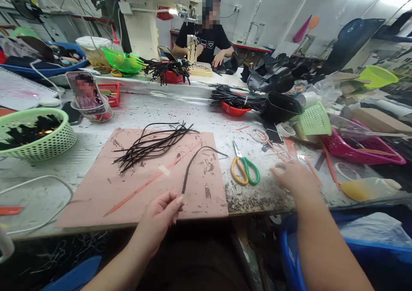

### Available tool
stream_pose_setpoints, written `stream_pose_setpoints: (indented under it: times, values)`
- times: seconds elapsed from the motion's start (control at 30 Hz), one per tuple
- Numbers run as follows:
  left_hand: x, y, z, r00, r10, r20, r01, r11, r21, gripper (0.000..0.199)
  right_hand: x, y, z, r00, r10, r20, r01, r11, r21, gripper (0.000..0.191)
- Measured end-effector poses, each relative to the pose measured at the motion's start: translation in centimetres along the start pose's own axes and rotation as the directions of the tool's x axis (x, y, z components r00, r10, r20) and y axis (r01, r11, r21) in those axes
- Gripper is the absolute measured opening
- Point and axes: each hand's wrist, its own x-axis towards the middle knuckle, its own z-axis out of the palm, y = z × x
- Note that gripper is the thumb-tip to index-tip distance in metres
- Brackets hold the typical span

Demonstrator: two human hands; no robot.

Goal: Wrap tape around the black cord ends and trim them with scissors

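The left hand (162,216) pinches one end of a thin black cord (185,177) between thumb and fingers, at the front edge of a pinkish mat (135,207). From those fingers the cord runs away from the person, then bends over to the right, its far tip reaching just past the mat's right side.

Beyond the left fingers and to their left, a loose bundle of black cords (149,147) lies across the mat. Between the bundle and the held cord, a narrow orange-red strip (146,186) lies slantwise, with a small pale piece of tape (164,170) on it.

The right hand (289,175) is over the worn white surface (254,196), palm down; it is blurred, its fingers seem loosely spread, and whether they touch anything is hard to tell. Just left of those fingers are scissors (243,168) with one yellow and one green handle, blades pointing away. Beyond the right fingers, and a little left, a red bowl (234,109) carries more black cords (230,97).
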Motion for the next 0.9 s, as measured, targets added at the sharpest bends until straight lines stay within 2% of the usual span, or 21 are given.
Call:
stream_pose_setpoints:
  times: [0.07, 0.17, 0.23, 0.33, 0.4, 0.47, 0.5, 0.53, 0.57, 0.63, 0.7, 0.73, 0.8, 0.9]
  values:
    - [0.1, 0.1, 0.1, 1.000, 0.013, 0.006, -0.013, 0.999, 0.049, 0.030, -1.5, -2.5, -0.3, 0.996, -0.057, -0.066, 0.061, 0.997, 0.051, 0.042]
    - [-0.1, 0.5, 0.1, 1.000, 0.019, 0.018, -0.021, 0.997, 0.069, 0.031, -3.3, -6.6, -0.4, 0.971, -0.240, -0.011, 0.240, 0.967, 0.084, 0.047]
    - [-0.3, 0.8, -0.1, 0.999, 0.024, 0.026, -0.025, 0.999, 0.046, 0.029, -3.6, -7.9, -0.2, 0.966, -0.257, 0.013, 0.255, 0.963, 0.088, 0.052]
    - [-0.9, 1.3, -0.6, 1.000, 0.025, 0.013, -0.024, 0.999, -0.027, 0.027, -3.2, -7.5, 0.0, 0.993, -0.109, 0.036, 0.098, 0.969, 0.225, 0.062]
    - [-1.2, 1.5, -0.9, 1.000, 0.023, -0.013, -0.024, 0.997, -0.073, 0.026, -3.4, -6.5, 0.0, 0.999, -0.020, 0.029, 0.008, 0.933, 0.359, 0.067]
    - [-1.3, 1.6, -1.2, 0.999, 0.019, -0.033, -0.023, 0.995, -0.101, 0.023, -4.4, -5.9, -0.4, 0.998, -0.053, 0.019, 0.035, 0.849, 0.528, 0.065]
    - [-1.2, 1.6, -1.3, 0.999, 0.017, -0.040, -0.022, 0.993, -0.113, 0.022, -5.4, -5.8, -0.8, 0.990, -0.135, 0.030, 0.088, 0.782, 0.617, 0.061]
    - [-1.2, 1.6, -1.4, 0.999, 0.016, -0.043, -0.021, 0.992, -0.126, 0.020, -6.4, -5.9, -1.2, 0.966, -0.255, 0.050, 0.148, 0.698, 0.701, 0.058]
    - [-1.1, 1.6, -1.4, 0.999, 0.014, -0.043, -0.020, 0.990, -0.139, 0.018, -7.6, -6.2, -1.8, 0.917, -0.393, 0.067, 0.202, 0.603, 0.772, 0.056]
    - [-1.1, 1.6, -1.6, 0.999, 0.014, -0.039, -0.020, 0.988, -0.154, 0.016, -9.9, -7.1, -3.1, 0.761, -0.642, 0.090, 0.262, 0.432, 0.863, 0.051]
    - [-1.1, 1.7, -1.7, 0.999, 0.020, -0.032, -0.025, 0.989, -0.142, 0.016, -11.4, -8.2, -4.2, 0.608, -0.787, 0.104, 0.261, 0.322, 0.910, 0.053]
    - [-1.1, 1.7, -1.7, 0.999, 0.023, -0.030, -0.027, 0.991, -0.130, 0.016, -11.9, -8.8, -4.6, 0.554, -0.826, 0.107, 0.254, 0.290, 0.923, 0.056]
    - [-1.3, 1.8, -1.8, 0.999, 0.020, -0.028, -0.023, 0.995, -0.102, 0.016, -12.4, -9.7, -5.0, 0.488, -0.866, 0.112, 0.249, 0.261, 0.933, 0.061]
    - [-1.6, 2.0, -1.8, 1.000, 0.015, -0.023, -0.016, 0.998, -0.066, 0.019, -12.4, -10.7, -5.0, 0.473, -0.876, 0.100, 0.266, 0.250, 0.931, 0.060]
